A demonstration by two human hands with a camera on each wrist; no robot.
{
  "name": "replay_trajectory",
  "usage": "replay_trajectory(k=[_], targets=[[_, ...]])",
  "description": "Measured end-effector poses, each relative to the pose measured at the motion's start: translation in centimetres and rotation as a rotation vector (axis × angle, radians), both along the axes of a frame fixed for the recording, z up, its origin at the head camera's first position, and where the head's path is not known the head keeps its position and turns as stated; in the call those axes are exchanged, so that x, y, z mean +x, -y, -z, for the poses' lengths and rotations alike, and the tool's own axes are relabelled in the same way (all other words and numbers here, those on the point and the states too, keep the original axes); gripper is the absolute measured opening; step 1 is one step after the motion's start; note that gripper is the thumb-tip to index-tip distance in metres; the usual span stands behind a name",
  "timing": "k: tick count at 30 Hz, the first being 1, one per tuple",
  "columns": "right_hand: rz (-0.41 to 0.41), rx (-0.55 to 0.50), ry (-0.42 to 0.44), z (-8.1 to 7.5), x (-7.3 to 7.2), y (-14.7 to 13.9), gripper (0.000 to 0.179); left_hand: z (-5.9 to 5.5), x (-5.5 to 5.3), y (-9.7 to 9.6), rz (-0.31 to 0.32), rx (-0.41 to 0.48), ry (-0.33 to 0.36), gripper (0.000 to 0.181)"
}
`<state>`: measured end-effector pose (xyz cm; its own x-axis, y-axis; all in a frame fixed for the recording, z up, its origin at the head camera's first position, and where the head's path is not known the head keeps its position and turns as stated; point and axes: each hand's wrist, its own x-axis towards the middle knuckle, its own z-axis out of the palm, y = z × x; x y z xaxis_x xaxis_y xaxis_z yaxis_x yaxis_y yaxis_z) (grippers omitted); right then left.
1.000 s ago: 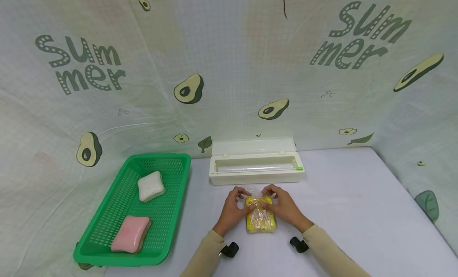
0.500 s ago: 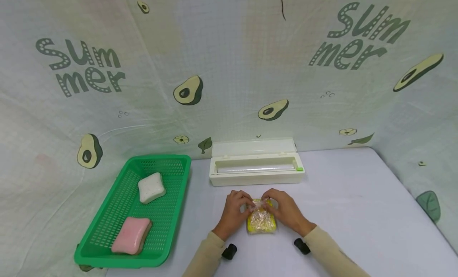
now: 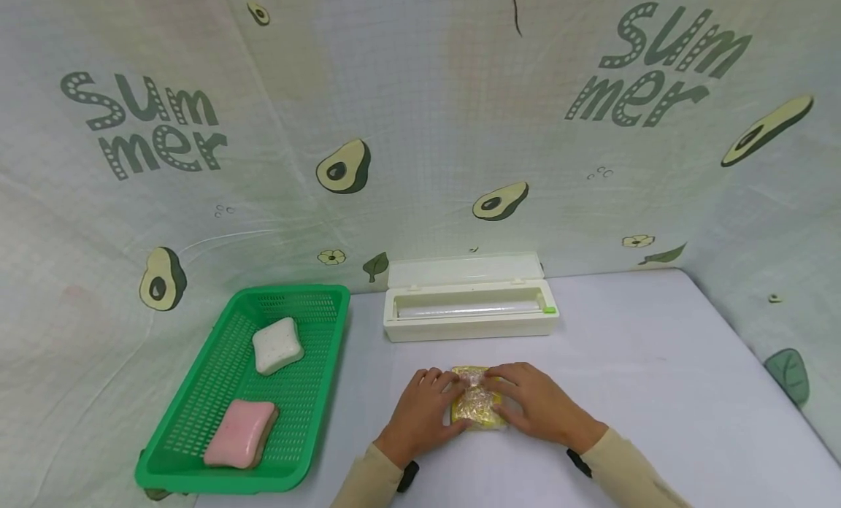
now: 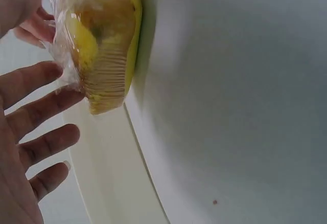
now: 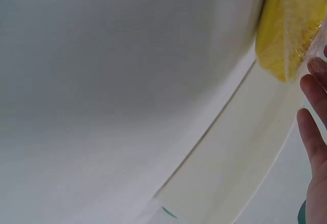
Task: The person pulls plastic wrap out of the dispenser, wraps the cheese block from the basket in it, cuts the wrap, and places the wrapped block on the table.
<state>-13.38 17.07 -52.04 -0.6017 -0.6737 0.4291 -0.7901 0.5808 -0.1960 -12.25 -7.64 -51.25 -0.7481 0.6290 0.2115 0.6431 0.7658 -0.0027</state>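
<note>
In the head view a yellow pillow-shaped block [image 3: 477, 409] in crinkled clear plastic film lies on the white table. The left wrist view shows the film [image 4: 64, 55] bunched over the block's face, with brown patches and fine ridges beneath. From the left, my left hand [image 3: 423, 409] touches the film with its fingertips, fingers spread and only slightly bent. My right hand [image 3: 535, 402] rests its fingertips on the film from the other side, its fingers fairly straight in the right wrist view. Both hands partly cover the block's sides.
Behind the hands stands a white cling film box [image 3: 471, 325], lid raised, a roll inside. At left is a green mesh basket [image 3: 322, 391] holding a white speckled block [image 3: 278, 346] and a pink block [image 3: 241, 433]. A printed cloth [image 3: 420, 92] hangs behind the table.
Both hands gathered the film at the block's far end between their fingers, then let it go. They have moved nearer me and now lie flatter over the block, thumbs at its sides.
</note>
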Motion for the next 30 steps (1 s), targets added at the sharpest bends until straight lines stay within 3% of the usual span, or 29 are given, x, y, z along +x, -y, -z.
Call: replay_trajectory(k=[6, 12, 18, 22, 30], targets=[[-0.025, 0.040, -0.029, 0.5, 0.9, -0.2, 0.055, 0.5, 0.9, -0.4, -0.010, -0.076, -0.042, 0.055], [-0.017, 0.107, -0.021, 0.8, 1.5, -0.3, 0.065, 1.0, 1.3, -1.0, -0.028, -0.150, -0.038, 0.049], [-0.010, 0.163, -0.031, 0.9, 1.5, 0.0, 0.067, 0.7, 1.5, -1.3, -0.012, -0.172, -0.045, 0.048], [-0.008, 0.189, -0.016, 0.8, 1.6, 0.2, 0.073, 0.4, 1.6, -1.4, -0.022, -0.167, -0.003, 0.051], [-0.016, 0.160, -0.058, 0.9, 1.3, 0.8, 0.044, 0.9, 1.5, -1.6, -0.015, -0.182, 0.027, 0.044]])
